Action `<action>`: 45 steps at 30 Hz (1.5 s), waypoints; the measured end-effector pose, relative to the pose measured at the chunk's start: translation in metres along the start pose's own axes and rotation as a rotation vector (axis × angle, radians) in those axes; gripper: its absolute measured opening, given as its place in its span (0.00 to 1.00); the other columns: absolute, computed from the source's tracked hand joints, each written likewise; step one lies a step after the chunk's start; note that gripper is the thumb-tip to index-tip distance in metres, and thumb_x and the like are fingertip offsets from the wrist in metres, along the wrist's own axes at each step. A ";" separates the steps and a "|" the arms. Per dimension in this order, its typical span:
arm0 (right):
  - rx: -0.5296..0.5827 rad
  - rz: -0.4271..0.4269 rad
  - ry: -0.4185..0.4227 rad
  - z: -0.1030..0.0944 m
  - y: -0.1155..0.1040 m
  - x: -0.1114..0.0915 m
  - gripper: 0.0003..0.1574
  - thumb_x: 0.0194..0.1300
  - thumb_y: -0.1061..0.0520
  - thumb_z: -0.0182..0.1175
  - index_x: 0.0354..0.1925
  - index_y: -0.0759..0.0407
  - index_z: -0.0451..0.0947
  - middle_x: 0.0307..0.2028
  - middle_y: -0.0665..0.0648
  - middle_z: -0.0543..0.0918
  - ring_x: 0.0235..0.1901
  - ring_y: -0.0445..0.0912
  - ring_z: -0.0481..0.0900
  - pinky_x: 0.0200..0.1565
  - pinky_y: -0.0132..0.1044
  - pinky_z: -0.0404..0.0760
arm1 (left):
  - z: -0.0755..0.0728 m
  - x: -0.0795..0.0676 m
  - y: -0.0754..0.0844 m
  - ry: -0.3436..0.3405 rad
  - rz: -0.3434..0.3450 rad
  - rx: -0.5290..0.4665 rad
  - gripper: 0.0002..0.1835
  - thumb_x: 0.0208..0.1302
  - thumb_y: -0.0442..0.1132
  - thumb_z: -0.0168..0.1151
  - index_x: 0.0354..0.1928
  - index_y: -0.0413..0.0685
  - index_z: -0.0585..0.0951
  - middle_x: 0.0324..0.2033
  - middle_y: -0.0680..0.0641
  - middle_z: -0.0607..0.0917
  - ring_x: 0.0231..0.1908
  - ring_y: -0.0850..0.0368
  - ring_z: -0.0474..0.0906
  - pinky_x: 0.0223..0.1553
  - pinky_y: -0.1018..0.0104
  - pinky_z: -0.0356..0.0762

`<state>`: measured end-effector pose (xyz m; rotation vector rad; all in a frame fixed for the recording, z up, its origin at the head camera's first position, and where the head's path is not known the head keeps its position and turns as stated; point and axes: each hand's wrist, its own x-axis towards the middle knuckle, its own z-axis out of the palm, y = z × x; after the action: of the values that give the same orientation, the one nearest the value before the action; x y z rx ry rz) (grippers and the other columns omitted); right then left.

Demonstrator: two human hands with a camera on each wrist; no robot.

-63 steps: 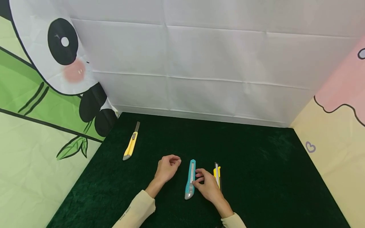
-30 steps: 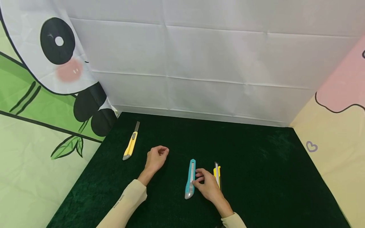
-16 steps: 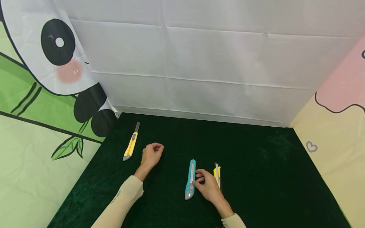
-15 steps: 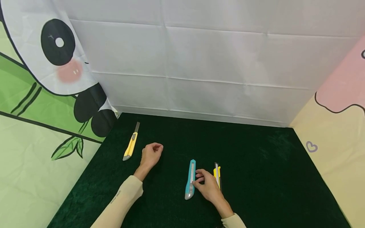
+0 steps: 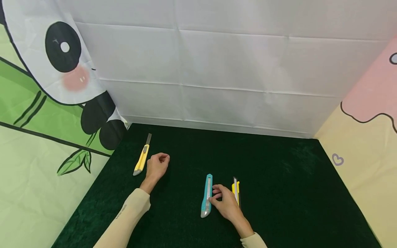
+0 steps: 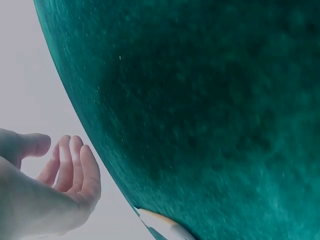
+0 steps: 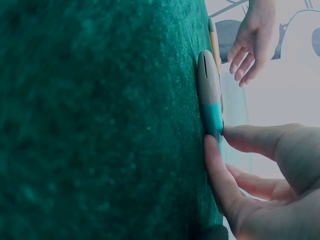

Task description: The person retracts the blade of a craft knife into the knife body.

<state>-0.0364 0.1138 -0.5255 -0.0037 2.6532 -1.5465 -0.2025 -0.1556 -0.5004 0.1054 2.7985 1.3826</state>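
Observation:
Three utility knives lie on the dark green cloth (image 5: 263, 165). The yellow one (image 5: 142, 159) at far left has its blade slid out toward the wall. My left hand (image 5: 157, 166) hovers just right of it, empty, fingers loosely curled; the left wrist view shows that knife's grey end (image 6: 167, 225) below the hand. At front middle is the teal knife (image 5: 205, 199) with a grey end. My right hand (image 5: 227, 202) is beside it, thumb and fingertips right at its edge and relaxed. Partly hidden behind that hand is a yellow-and-black knife (image 5: 236, 189).
A pale fabric wall (image 5: 217, 69) rises behind the table's far edge. Printed cartoon panels close in the left (image 5: 28, 165) and right (image 5: 369, 162) sides.
My left hand has moved left and away from me, from near the teal knife to beside the far-left yellow knife. My right hand and all three knives have stayed put.

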 end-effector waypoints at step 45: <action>0.008 0.015 -0.003 0.012 -0.011 0.000 0.31 0.63 0.61 0.70 0.61 0.68 0.74 0.49 0.61 0.81 0.43 0.48 0.82 0.46 0.45 0.83 | -0.061 0.020 -0.048 0.219 -0.143 0.052 0.18 0.75 0.36 0.54 0.59 0.30 0.78 0.53 0.29 0.79 0.50 0.36 0.76 0.53 0.40 0.75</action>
<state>-0.0362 0.0984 -0.5219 0.0139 2.6393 -1.5509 -0.2273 -0.2315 -0.5015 -0.2568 2.9462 1.3657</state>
